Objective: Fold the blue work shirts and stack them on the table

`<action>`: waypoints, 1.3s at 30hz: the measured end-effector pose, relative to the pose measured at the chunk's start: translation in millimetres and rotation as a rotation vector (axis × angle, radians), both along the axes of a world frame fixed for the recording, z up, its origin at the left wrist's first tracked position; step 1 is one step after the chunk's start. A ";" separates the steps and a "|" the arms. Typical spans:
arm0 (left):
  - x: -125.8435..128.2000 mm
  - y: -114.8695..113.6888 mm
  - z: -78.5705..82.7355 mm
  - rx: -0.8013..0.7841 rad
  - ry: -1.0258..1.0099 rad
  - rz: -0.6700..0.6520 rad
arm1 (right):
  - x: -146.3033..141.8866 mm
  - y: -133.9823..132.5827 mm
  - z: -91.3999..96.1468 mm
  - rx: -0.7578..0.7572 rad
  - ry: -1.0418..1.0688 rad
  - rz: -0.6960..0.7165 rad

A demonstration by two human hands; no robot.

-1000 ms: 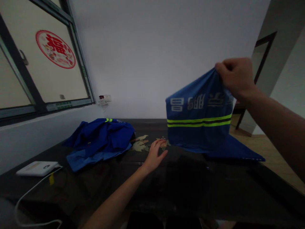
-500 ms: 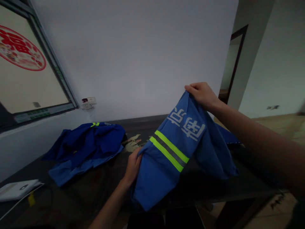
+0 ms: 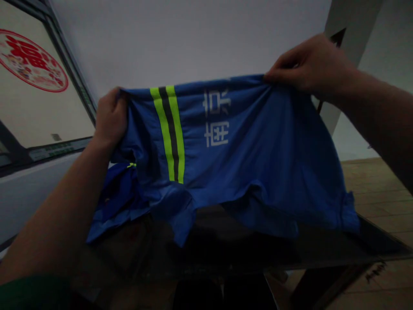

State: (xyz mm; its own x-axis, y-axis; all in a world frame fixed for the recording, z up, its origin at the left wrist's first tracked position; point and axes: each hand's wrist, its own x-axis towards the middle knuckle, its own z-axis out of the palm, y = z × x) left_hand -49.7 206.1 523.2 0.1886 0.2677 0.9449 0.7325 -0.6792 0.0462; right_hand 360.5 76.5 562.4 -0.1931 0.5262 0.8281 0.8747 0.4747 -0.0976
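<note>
A blue work jacket (image 3: pixel 248 142) with white lettering and a yellow-and-grey reflective band hangs stretched sideways between my hands, above the dark table. My left hand (image 3: pixel 111 116) is closed on its upper left corner. At the upper right, my right hand (image 3: pixel 309 64) pinches the top edge. The cloth sags in folds below, and a gathered cuff hangs at the lower right. Behind its left end, a second, darker blue garment (image 3: pixel 121 191) lies crumpled on the table, partly covered by the jacket.
The dark table (image 3: pixel 226 254) stands against a pale wall (image 3: pixel 193 38). A window (image 3: pixel 29 116) with a red round sticker (image 3: pixel 34 60) is at the left. Wooden flooring (image 3: pixel 380 185) shows at the right.
Both hands have risen and moved apart, the left one up and to the left. The jacket has turned from a slanting hang to a wide sideways spread, its band now nearly vertical.
</note>
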 end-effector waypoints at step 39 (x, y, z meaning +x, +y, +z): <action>-20.5 39.6 -238.3 -0.734 -0.022 0.139 | -67.6 113.2 -273.9 -1.088 -0.323 0.031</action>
